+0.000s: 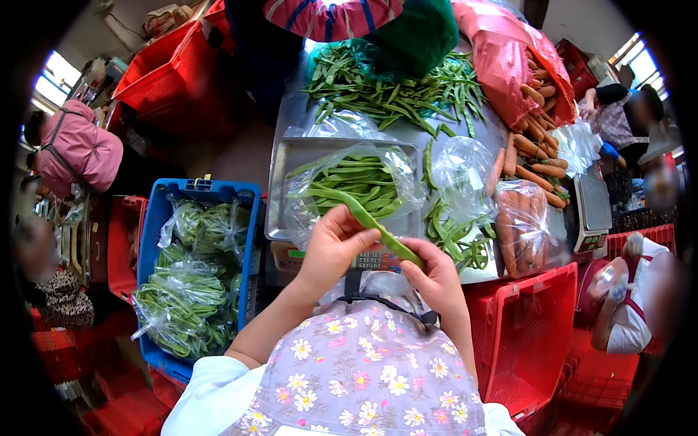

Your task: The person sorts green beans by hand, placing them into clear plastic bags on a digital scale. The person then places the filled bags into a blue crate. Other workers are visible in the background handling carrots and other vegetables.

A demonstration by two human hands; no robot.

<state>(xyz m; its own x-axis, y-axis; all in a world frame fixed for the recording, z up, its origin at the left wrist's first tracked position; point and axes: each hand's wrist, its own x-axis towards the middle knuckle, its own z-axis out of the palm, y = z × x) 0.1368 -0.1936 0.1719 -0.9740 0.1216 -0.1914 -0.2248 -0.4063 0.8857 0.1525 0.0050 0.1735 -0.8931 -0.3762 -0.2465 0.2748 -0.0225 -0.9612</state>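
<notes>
Both hands hold one long flat green bean pod point(376, 224) above the front of a digital scale. My left hand point(341, 240) pinches it near its middle, and my right hand point(428, 267) grips its lower right end. Just beyond them, an open clear plastic bag of flat green beans point(362, 182) lies in the scale's metal tray point(278, 188). The scale's keypad point(376, 261) shows partly behind the hands. Loose green beans point(403, 98) are heaped at the far side of the metal table, partly under a green mesh bag point(420, 38).
A blue crate point(253, 218) of bagged beans stands at left, a red crate point(529, 338) at lower right. Carrots point(537, 141) spill from a pink sack point(501, 65); bagged carrots point(523, 229) lie nearer. Another scale point(593, 204) sits right. Other people are at both sides and across the table.
</notes>
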